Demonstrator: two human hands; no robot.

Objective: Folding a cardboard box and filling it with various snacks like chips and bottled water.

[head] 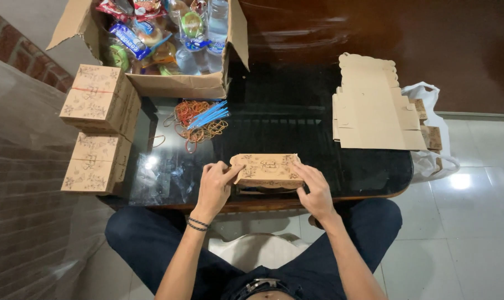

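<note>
A small brown cardboard box [267,169] with printed line drawings sits at the near edge of the dark glass table [296,119]. My left hand [214,188] grips its left end, thumb on the lid. Its right end is held by my right hand [314,191], fingers curled along the side. Both hands press on the box's lid and front flap.
Several closed boxes of the same kind [99,130] stand stacked at the left. A large open carton [174,83] of wrapped snacks and bottles is at the back. Rubber bands and blue straws [199,119] lie mid-table. Flat unfolded box blanks [371,105] lie at the right by a white bag [432,155].
</note>
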